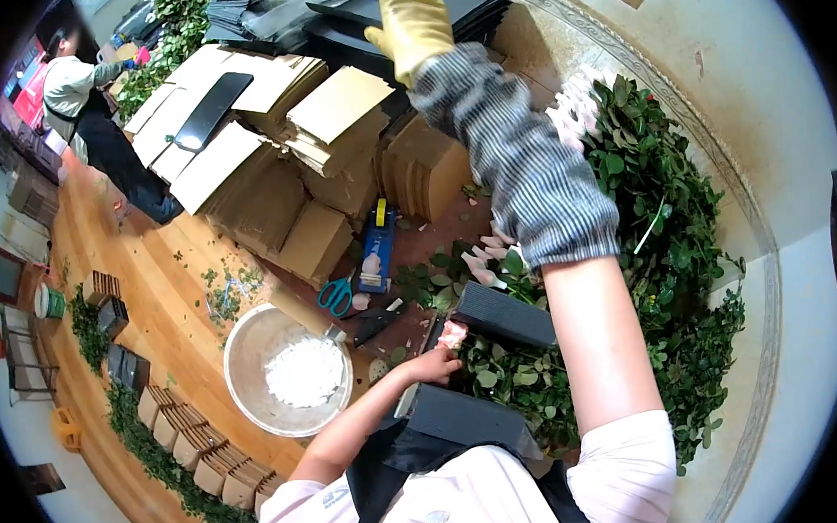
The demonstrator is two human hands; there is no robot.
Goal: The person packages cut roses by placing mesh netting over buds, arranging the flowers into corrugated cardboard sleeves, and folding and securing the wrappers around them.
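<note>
My left hand is bare, its fingers closed at a pink rose between two dark padded blocks. The upper block lies beyond the hand; the lower block is close to my apron. Green leafy stems fill the gap between them. My right hand, in a yellow rubber glove with a striped sleeve, reaches far forward over a stack of black sheets. Its thumb stands apart from the fingers, and the top frame edge cuts off the fingertips. Nothing shows in it.
Cardboard stacks bear a phone. Teal scissors, a blue tool with yellow tape and a black-handled knife lie nearby. A bucket holds white pieces. Leafy roses line the right. Another person stands far left.
</note>
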